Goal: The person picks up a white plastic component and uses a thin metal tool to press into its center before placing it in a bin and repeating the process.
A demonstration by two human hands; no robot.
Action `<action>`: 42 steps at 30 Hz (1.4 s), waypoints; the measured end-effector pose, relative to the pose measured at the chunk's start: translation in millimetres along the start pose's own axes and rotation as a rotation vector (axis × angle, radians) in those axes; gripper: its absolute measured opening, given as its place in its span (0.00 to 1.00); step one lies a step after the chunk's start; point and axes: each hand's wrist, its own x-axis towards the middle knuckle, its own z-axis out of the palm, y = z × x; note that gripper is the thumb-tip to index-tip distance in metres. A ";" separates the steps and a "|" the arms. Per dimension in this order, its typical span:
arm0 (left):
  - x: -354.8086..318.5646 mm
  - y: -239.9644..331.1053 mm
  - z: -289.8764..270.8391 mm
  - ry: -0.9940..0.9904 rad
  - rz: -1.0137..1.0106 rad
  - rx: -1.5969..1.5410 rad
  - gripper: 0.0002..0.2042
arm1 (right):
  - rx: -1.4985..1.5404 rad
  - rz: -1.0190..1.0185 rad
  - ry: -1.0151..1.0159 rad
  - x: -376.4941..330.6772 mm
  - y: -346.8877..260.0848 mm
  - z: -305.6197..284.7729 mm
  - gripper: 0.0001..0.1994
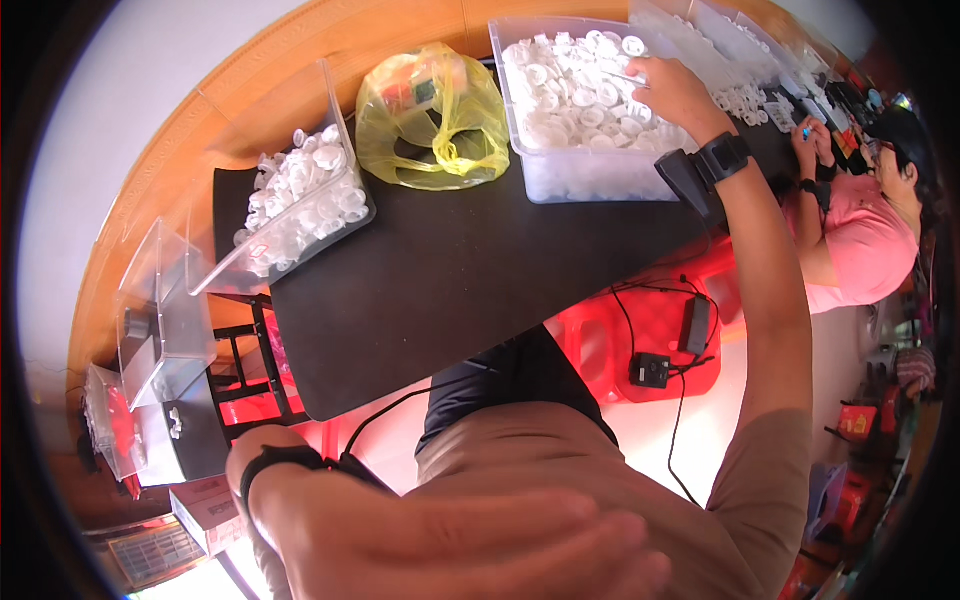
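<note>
My right hand (672,88) reaches far across the black table (450,270) into a clear plastic bin (590,182) full of white round plastic parts (570,100). Its fingers lie among the parts and are mostly hidden, so whether it holds one does not show. A black watch (725,155) sits on that wrist. My left hand (480,545) is blurred at the bottom edge, laid flat against my tan shirt with nothing in it. It has a black band (270,460) at the wrist.
A tilted clear bin (300,200) of white parts stands at the table's left, beside a yellow plastic bag (430,120). Empty clear bins (160,310) are stacked further left. A person in a pink shirt (860,250) works at the right. A red stool (650,330) carries black devices and cables.
</note>
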 end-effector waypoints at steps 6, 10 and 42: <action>15.7 -32.0 9.8 -0.007 0.001 -0.026 0.08 | 0.295 -0.276 -0.030 -0.4 22.3 16.7 0.16; 1.3 -38.5 20.8 -0.035 0.016 -0.062 0.08 | 0.299 -0.273 0.002 -9.0 20.1 16.3 0.15; -97.4 -207.3 48.3 0.262 -0.604 -0.800 0.21 | 1.449 -0.093 -0.368 -141.8 -201.9 43.3 0.07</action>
